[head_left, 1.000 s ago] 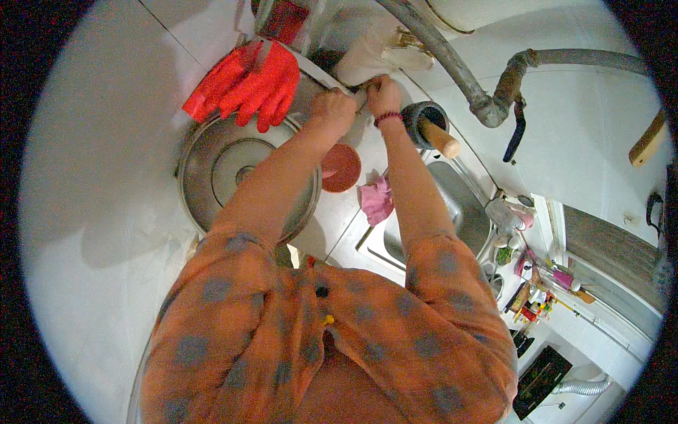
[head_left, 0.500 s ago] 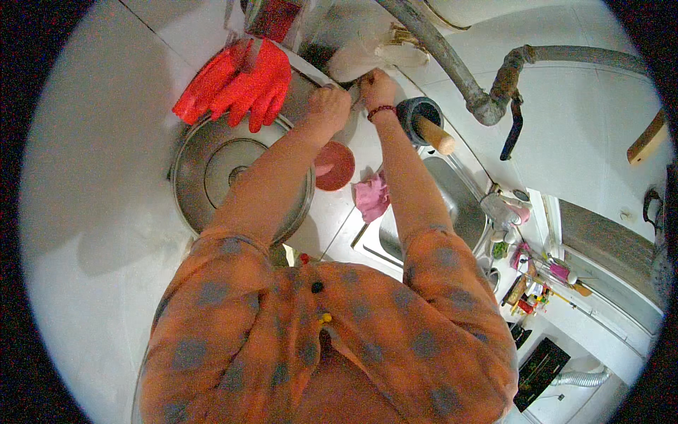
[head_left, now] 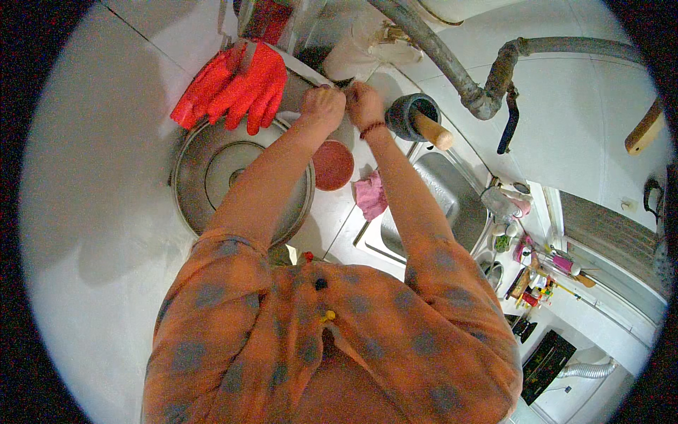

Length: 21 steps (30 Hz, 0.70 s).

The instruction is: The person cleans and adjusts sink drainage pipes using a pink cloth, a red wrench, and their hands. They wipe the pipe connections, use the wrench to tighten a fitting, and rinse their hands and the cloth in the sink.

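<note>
Side by side above the white counter, my two hands are closed. My left hand (head_left: 323, 109) is curled with its knuckles up, past the far edge of a large round metal lid (head_left: 205, 159). Almost touching it, my right hand (head_left: 365, 106), with a dark red beaded bracelet at the wrist, has its fingers bent inward. Whatever they grip is hidden behind the fingers. Just beyond them is a whitish, translucent plastic bag (head_left: 348, 62). A reddish-brown bowl (head_left: 333, 167) stands below my left hand, nearer to me.
Red rubber gloves (head_left: 236, 88) hang over the lid's far side. To the right are a dark stone mortar (head_left: 401, 116) with a wooden pestle (head_left: 432, 131), a pink cloth (head_left: 370, 196) and a steel sink (head_left: 462, 205). A grey pipe (head_left: 452, 60) runs along the wall.
My right hand has drawn back from the plastic bag and come left, close beside my left hand. The left hand has barely moved.
</note>
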Each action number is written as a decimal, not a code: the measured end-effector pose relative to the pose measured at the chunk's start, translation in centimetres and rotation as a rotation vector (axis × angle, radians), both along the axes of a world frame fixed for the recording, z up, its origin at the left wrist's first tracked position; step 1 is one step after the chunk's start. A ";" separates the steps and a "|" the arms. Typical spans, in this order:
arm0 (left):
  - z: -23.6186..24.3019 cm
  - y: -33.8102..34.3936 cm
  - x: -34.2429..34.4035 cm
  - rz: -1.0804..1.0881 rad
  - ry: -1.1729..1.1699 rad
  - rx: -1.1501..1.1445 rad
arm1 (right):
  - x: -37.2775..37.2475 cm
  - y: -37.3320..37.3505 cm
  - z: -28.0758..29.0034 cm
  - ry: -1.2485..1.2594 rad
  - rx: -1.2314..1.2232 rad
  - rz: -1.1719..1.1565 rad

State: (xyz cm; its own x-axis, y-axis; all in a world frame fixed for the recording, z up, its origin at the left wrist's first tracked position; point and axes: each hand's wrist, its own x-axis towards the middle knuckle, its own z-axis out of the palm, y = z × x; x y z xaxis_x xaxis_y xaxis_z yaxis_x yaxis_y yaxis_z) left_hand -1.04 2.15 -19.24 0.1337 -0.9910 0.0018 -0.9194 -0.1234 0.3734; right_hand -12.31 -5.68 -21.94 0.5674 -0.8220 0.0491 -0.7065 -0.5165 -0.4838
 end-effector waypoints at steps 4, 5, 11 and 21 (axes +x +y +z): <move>1.1 -0.3 -0.2 -0.027 0.010 -0.014 | -0.2 -0.9 0.8 0.018 -0.051 -0.031; 1.3 -0.3 -0.3 -0.040 0.021 -0.030 | 0.4 -2.8 1.7 0.026 -0.043 -0.091; 0.9 -0.8 -0.8 0.008 -0.052 0.128 | -0.3 -1.0 -0.2 0.049 -0.114 -0.035; 2.0 -0.3 -0.9 -0.046 -0.022 0.054 | 0.7 -5.3 1.4 0.113 -0.074 -0.273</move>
